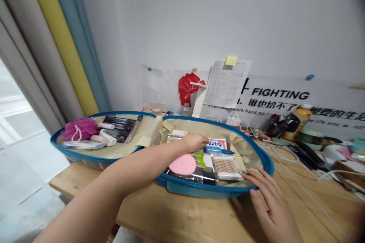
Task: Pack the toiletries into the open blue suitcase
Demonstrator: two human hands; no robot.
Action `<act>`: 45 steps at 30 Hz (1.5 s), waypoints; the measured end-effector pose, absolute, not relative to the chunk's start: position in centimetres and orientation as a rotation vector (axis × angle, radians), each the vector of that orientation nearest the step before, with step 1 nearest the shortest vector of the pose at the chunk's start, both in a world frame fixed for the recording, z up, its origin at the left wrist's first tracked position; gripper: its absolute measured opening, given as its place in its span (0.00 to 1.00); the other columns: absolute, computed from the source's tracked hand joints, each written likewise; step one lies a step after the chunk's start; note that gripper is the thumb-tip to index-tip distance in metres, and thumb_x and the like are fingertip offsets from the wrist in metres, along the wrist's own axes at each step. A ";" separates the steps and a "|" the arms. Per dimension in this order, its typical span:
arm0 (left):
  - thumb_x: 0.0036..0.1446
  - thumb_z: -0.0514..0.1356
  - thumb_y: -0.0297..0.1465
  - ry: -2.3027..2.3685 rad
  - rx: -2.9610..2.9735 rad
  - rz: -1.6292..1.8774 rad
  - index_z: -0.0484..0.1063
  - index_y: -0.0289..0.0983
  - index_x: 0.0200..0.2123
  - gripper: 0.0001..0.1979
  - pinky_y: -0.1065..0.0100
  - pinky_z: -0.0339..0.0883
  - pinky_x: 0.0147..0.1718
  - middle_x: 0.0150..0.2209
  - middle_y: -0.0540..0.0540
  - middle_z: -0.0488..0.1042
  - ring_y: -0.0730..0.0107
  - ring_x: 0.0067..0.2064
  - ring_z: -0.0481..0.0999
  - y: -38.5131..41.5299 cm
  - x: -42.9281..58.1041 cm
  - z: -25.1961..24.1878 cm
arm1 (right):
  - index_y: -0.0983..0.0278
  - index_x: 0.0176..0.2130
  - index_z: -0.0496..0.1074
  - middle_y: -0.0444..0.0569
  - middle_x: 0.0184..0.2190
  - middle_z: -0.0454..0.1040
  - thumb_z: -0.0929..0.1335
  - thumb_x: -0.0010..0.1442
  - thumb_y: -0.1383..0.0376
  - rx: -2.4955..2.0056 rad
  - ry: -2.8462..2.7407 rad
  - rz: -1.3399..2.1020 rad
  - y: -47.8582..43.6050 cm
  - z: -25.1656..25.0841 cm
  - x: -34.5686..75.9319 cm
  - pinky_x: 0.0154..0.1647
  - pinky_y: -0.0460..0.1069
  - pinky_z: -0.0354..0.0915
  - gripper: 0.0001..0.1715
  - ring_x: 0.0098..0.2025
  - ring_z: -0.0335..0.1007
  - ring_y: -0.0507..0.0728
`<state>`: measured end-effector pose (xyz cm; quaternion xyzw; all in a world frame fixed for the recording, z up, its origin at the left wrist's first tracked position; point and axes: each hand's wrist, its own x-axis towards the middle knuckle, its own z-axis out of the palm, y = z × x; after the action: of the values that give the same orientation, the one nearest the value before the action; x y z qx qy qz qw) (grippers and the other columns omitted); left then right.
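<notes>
A wooden table [188, 216] bears a blue-rimmed case [269, 163], opened into 2 halves. I judge the step in hand as arranging small goods in the right half. My right hand [272, 203] is open, fingers spread at the near right rim; my left hand [195, 142] bends its fingers beside a blue tube [218, 149], and I cannot tell whether it grips anything. The next move seemingly calls for light fingertips. My left forearm [134, 176] hides some contents; a purple puff [81, 129] lies left, a swab packet [227, 168] right.
</notes>
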<state>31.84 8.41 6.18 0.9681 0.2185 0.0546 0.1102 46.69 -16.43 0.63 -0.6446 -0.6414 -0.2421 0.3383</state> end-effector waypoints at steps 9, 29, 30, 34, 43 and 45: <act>0.57 0.60 0.33 0.602 2.910 0.024 0.77 0.47 0.43 0.11 0.72 0.63 0.39 0.45 0.52 0.79 0.66 0.45 0.76 8.2 31.9 5.6 | 0.58 0.48 0.70 0.48 0.48 0.74 0.59 0.63 0.60 -1.636 -1.700 -0.713 -16.3 1.2 46.2 0.51 0.59 0.66 0.16 0.57 0.64 0.61; 0.60 0.57 0.37 0.683 2.780 0.173 0.78 0.44 0.44 0.13 0.73 0.65 0.40 0.45 0.50 0.79 0.67 0.45 0.76 9.8 31.6 6.3 | 0.58 0.48 0.69 0.49 0.48 0.73 0.59 0.63 0.61 -1.633 -1.726 -0.721 -16.3 1.1 46.3 0.51 0.60 0.66 0.16 0.57 0.64 0.62; 0.60 0.56 0.37 0.688 2.763 0.218 0.78 0.43 0.45 0.13 0.73 0.65 0.42 0.46 0.49 0.79 0.67 0.46 0.76 10.0 31.5 6.6 | 0.58 0.48 0.69 0.49 0.48 0.73 0.59 0.63 0.61 -1.635 -1.730 -0.725 -16.3 1.2 46.3 0.51 0.60 0.66 0.16 0.57 0.64 0.62; 0.64 0.52 0.37 0.730 2.690 0.427 0.76 0.39 0.48 0.17 0.73 0.65 0.44 0.47 0.47 0.78 0.68 0.47 0.75 10.5 30.5 8.8 | 0.59 0.49 0.68 0.50 0.48 0.73 0.59 0.63 0.61 -1.635 -1.739 -0.746 -16.2 1.0 46.5 0.50 0.60 0.66 0.17 0.56 0.65 0.63; 0.62 0.51 0.37 0.876 2.527 0.891 0.75 0.39 0.46 0.17 0.70 0.65 0.47 0.46 0.47 0.78 0.67 0.46 0.75 12.9 20.0 12.6 | 0.60 0.48 0.69 0.52 0.48 0.73 0.58 0.63 0.59 -1.603 -1.752 -0.707 -15.9 -0.2 47.7 0.53 0.62 0.63 0.19 0.58 0.63 0.65; 0.63 0.48 0.37 1.114 2.587 0.829 0.72 0.38 0.50 0.19 0.70 0.64 0.50 0.48 0.47 0.77 0.67 0.48 0.74 14.8 15.2 12.7 | 0.60 0.48 0.69 0.52 0.48 0.73 0.58 0.63 0.59 -1.598 -1.752 -0.692 -15.9 -0.4 47.8 0.53 0.62 0.62 0.18 0.58 0.62 0.66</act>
<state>15.20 14.82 12.67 0.8765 0.3773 0.2809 0.1025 47.85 -15.91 -0.35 -0.6108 -0.6696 -0.2646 0.3294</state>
